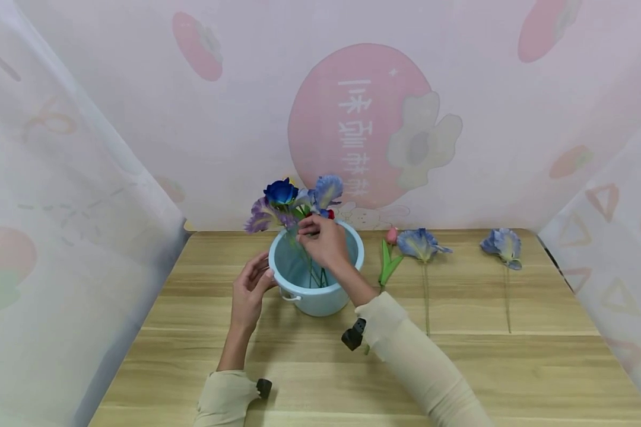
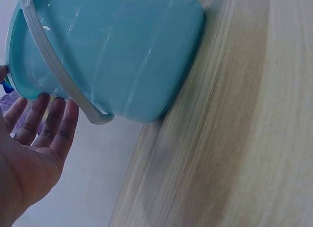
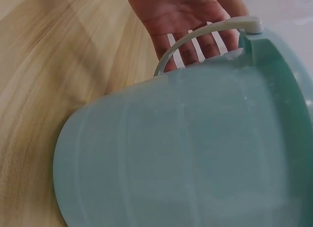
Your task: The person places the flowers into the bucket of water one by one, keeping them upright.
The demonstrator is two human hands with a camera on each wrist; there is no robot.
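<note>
A light-blue bucket (image 1: 320,302) stands upright on the table, several artificial flowers leaning inside it. Among them are a dark blue rose (image 1: 281,192), a purple iris (image 1: 262,214) and a light-blue iris (image 1: 328,191). My left hand (image 1: 250,292) touches the bucket's left rim with its fingers fairly straight; in the left wrist view the fingertips (image 2: 57,105) meet the rim's outside. Above the bucket's mouth, my right hand (image 1: 324,240) pinches a flower stem with bent fingers. These fingers partly hide a red flower (image 1: 330,214) and the stems.
Right of the bucket lie a pink tulip (image 1: 392,236) with green leaves and two more blue irises, a nearer one (image 1: 422,244) and a farther one (image 1: 504,246). The bucket's white handle (image 2: 58,70) hangs down. A printed curtain (image 1: 235,130) encloses the wooden table (image 1: 310,379).
</note>
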